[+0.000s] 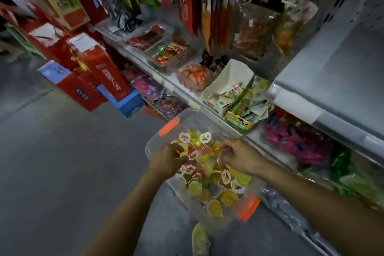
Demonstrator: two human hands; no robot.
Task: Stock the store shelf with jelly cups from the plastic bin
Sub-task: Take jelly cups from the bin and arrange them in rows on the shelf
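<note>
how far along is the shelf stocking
Done: nothing I can spot on the shelf. In hand: left hand and right hand both grip jelly cups inside the bin. Left: nearly everything; the bin looks heaped, so many loads likely remain.

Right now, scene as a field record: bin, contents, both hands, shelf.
bin: clear plastic bin, no lid on it, close to the shelf edge; what supports it is not visible
latches: orange, one at each end
contents: jelly cups, mostly yellow, green and red, loosely piled
left hand: inside the bin, fingers curled round jelly cups
right hand: inside the bin, pinching a cup
shelf: holds trays and boxes of packaged snacks
floor: grey, one shoe below the bin
</note>
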